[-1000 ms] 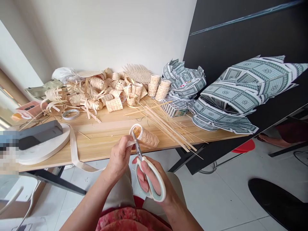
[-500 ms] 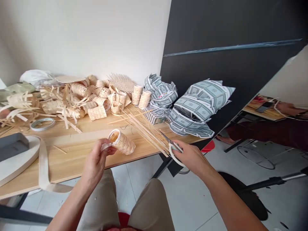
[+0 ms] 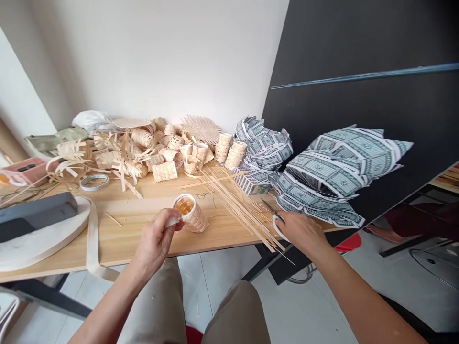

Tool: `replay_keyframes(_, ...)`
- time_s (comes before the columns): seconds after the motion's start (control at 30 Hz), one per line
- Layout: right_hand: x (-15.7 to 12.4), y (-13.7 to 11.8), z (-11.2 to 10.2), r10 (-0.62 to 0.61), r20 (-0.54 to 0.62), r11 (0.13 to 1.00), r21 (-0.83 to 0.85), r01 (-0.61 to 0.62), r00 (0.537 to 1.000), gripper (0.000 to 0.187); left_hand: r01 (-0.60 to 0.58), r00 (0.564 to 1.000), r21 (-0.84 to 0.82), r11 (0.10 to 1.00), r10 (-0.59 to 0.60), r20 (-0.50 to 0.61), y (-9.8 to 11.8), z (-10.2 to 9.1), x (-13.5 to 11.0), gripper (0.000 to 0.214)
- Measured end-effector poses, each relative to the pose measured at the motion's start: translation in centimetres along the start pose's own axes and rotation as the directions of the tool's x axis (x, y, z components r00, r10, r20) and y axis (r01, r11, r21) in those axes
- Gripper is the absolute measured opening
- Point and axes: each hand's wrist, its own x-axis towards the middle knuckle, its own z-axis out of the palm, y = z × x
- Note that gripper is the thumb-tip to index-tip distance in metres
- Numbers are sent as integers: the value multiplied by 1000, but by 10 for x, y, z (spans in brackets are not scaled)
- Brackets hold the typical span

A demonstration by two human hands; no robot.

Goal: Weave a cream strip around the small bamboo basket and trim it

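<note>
My left hand [image 3: 158, 239] is closed in a pinch on the end of a white strip [image 3: 173, 221] at the rim of a small woven cup [image 3: 196, 219]. The cup leans on the table near its front edge, mouth tilted toward my left hand, with a white band round the rim and an amber-looking inside. At the right, my right hand [image 3: 304, 232] is closed on a pair of scissors [image 3: 280, 228] with pale handles, its dark blades pointing up and left over the table's edge area. Long thin wooden strips [image 3: 244, 210] lie between the two hands.
Woven cups and loose strips [image 3: 143, 143] are heaped along the wall. A tape roll [image 3: 94, 182] lies before them. A wide coil of pale band [image 3: 89, 239] and a grey box [image 3: 39, 215] are at left. Folded-card structures [image 3: 322, 167] stand at right against a black panel [image 3: 358, 38].
The view has swung left, so the table things sit farther right. The cup stands more upright than before. Both hands keep their holds on the strip and scissors.
</note>
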Motion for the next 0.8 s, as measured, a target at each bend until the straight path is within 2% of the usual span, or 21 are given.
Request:
replay_keyframes(0.07,-15,-17,-12,-60,-37,996,58,62,997,29,-3,1000,-20,1000,3,11,-1,0,0,15)
replay_keyframes(0.1,-24,-28,-19,-119,-77,986,108,127,990,30,-16,1000,-25,1000,17,17,0,1,1,15)
replay_keyframes(0.13,-33,-41,-26,-212,-176,937,242,251,961,32,-36,999,-19,999,37,25,1,1,1,15)
replay_keyframes(0.17,-42,-55,-32,-309,-270,854,345,391,912,36,-62,998,-3,998,62,33,3,2,0,15)
replay_keyframes(0.23,-56,-84,-41,-495,-373,683,391,617,785,43,-124,991,43,991,121,59,9,5,-1,16)
replay_keyframes(0.27,-60,-97,-43,-560,-367,635,386,669,743,46,-159,985,64,985,154,76,13,6,-1,18)
replay_keyframes(0.33,-63,-118,-43,-645,-297,614,348,709,704,42,-227,970,88,970,217,110,19,6,-4,20)
replay_keyframes(0.43,-58,-130,-38,-668,-271,617,319,719,693,17,-326,941,96,941,312,132,24,0,-7,22)
replay_keyframes(0.5,-53,-125,-36,-629,-327,638,301,709,705,15,-361,930,140,922,345,124,22,-12,-10,22)
replay_keyframes(0.6,-48,-109,-38,-544,-448,674,271,687,710,19,-297,950,264,918,255,180,16,-38,-16,20)
replay_keyframes(0.67,-48,-99,-40,-496,-489,689,282,668,718,25,-239,945,302,923,150,290,13,-53,-24,18)
replay_keyframes(0.73,-51,-92,-42,-468,-497,700,298,650,731,32,-222,897,286,932,80,434,11,-59,-35,15)
replay_keyframes(0.8,-56,-91,-43,-465,-478,693,327,642,745,38,-236,811,251,939,48,583,10,-57,-49,14)
